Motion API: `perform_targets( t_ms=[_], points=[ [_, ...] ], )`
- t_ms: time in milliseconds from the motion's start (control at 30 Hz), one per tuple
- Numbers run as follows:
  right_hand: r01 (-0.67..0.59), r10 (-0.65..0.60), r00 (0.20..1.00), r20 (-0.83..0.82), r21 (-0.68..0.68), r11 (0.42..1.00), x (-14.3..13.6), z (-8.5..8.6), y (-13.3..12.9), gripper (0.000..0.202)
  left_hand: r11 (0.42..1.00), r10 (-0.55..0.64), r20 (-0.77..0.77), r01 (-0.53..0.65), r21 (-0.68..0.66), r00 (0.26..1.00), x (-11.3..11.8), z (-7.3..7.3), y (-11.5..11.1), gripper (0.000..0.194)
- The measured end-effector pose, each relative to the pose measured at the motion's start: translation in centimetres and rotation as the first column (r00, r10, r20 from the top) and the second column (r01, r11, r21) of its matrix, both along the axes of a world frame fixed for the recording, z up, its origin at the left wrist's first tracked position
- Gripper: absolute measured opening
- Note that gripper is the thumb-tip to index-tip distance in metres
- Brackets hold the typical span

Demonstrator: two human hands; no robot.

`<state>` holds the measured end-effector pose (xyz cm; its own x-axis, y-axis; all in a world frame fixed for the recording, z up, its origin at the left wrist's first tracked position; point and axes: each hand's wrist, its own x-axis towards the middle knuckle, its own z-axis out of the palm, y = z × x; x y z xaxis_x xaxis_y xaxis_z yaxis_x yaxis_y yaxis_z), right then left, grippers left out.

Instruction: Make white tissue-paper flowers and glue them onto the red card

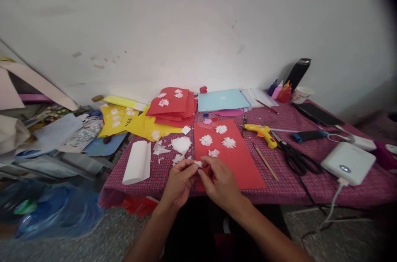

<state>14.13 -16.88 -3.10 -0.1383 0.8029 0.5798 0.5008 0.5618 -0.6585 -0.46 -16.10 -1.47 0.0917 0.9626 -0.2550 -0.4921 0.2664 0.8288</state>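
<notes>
Just over the front edge of the table, my left hand (pixel 180 180) pinches a small white paper piece (pixel 198 163) between thumb and fingers. My right hand (pixel 221 181) meets it from the other side, its fingers closed on the same piece. Beneath and beyond my hands lies a red sheet (pixel 243 163) with white paper flowers (pixel 229 142) on it. One white scrap (pixel 214 153) sits on the sheet just past my fingers. White cut paper (pixel 181 144) and torn bits lie left of the sheet, beside a white paper roll (pixel 136 162).
Stacked red cards (pixel 173 109) and yellow sheets (pixel 119 121) lie back left. Right of the red sheet are a yellow glue gun (pixel 262 133), a pencil (pixel 266 163), black scissors (pixel 297 158) and a white power bank (pixel 349 163) with cables. A black bottle (pixel 298 72) stands back right.
</notes>
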Motion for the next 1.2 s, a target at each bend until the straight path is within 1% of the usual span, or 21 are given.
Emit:
perform_targets(
  t_ms=[67,100,133,267,333,467,567,633,667,767,833,867,900,933,1000,1067,1100,1133,1200],
  points=[
    [-0.005,0.005,1.000,0.012,-0.011,1.000,0.4,-0.1,0.0,0.040,1.000,-0.018,0.001,0.018,-0.011,1.000,0.2,-0.1,-0.3,0.025],
    [-0.017,0.017,1.000,0.021,-0.010,1.000,0.6,0.0,0.0,0.042,1.000,-0.028,-0.003,0.028,-0.010,1.000,0.2,-0.1,-0.4,0.025],
    [-0.031,0.031,0.999,0.029,-0.005,1.000,0.8,0.0,0.0,0.041,0.999,-0.039,-0.007,0.039,-0.006,0.999,0.3,-0.1,-0.5,0.025],
    [-0.062,0.062,0.998,0.032,0.008,0.998,1.2,0.3,-0.3,0.025,0.997,-0.072,-0.007,0.072,0.009,0.997,0.6,-0.1,-0.8,0.024],
    [-0.071,0.071,0.997,0.019,0.001,0.997,1.2,0.4,-0.5,0.021,0.995,-0.098,-0.005,0.098,0.010,0.995,0.7,-0.2,-0.9,0.023],
    [-0.087,0.081,0.991,-0.107,-0.054,0.995,1.4,0.3,-1.0,0.013,0.988,-0.153,-0.009,0.154,0.024,0.988,0.5,-0.4,-1.0,0.019],
    [-0.103,0.059,0.968,-0.245,-0.168,0.980,1.5,0.4,-1.2,0.012,0.991,-0.121,-0.050,0.123,0.047,0.991,0.5,-0.4,-1.1,0.026],
    [-0.135,0.032,0.940,-0.340,-0.285,0.949,1.7,0.4,-1.2,0.012,0.992,-0.098,-0.109,0.106,0.073,0.989,0.5,-0.5,-1.1,0.030],
    [-0.161,0.011,0.921,-0.390,-0.354,0.921,1.8,0.3,-1.2,0.014,0.990,-0.099,-0.143,0.112,0.091,0.985,0.5,-0.6,-1.1,0.029],
    [-0.278,-0.061,0.849,-0.525,-0.541,0.794,2.1,0.2,-1.2,0.020,0.978,-0.126,-0.229,0.160,0.134,0.965,0.5,-0.8,-1.0,0.020],
    [-0.355,-0.088,0.809,-0.581,-0.603,0.715,2.4,0.2,-1.2,0.023,0.973,-0.143,-0.263,0.184,0.142,0.954,0.5,-0.9,-1.0,0.017],
    [-0.382,-0.088,0.797,-0.597,-0.612,0.693,2.5,0.2,-1.3,0.024,0.972,-0.146,-0.271,0.189,0.139,0.951,0.5,-1.0,-1.0,0.016],
    [-0.399,-0.078,0.789,-0.609,-0.605,0.689,2.6,0.1,-1.3,0.024,0.972,-0.149,-0.274,0.191,0.135,0.950,0.5,-1.0,-1.0,0.016],
    [-0.405,-0.061,0.785,-0.616,-0.586,0.702,2.7,0.1,-1.3,0.024,0.974,-0.150,-0.273,0.190,0.127,0.950,0.5,-1.0,-1.0,0.016],
    [-0.390,-0.006,0.800,-0.600,-0.526,0.756,2.9,-0.1,-1.5,0.031,0.976,-0.157,-0.268,0.191,0.106,0.951,0.5,-0.9,-0.9,0.017],
    [-0.332,0.055,0.853,-0.518,-0.460,0.823,3.0,-0.2,-1.6,0.041,0.975,-0.179,-0.261,0.206,0.081,0.949,0.6,-0.7,-0.9,0.018],
    [-0.296,0.084,0.890,-0.448,-0.426,0.855,3.1,-0.1,-1.7,0.040,0.973,-0.195,-0.254,0.219,0.071,0.947,0.6,-0.6,-0.9,0.018],
    [-0.260,0.110,0.923,-0.369,-0.386,0.885,3.2,-0.1,-1.8,0.035,0.970,-0.214,-0.248,0.236,0.062,0.945,0.6,-0.5,-0.8,0.018],
    [-0.203,0.138,0.964,-0.229,-0.291,0.935,3.4,0.2,-1.9,0.020,0.961,-0.253,-0.245,0.272,0.045,0.936,0.6,-0.3,-0.7,0.018]
  ],
)
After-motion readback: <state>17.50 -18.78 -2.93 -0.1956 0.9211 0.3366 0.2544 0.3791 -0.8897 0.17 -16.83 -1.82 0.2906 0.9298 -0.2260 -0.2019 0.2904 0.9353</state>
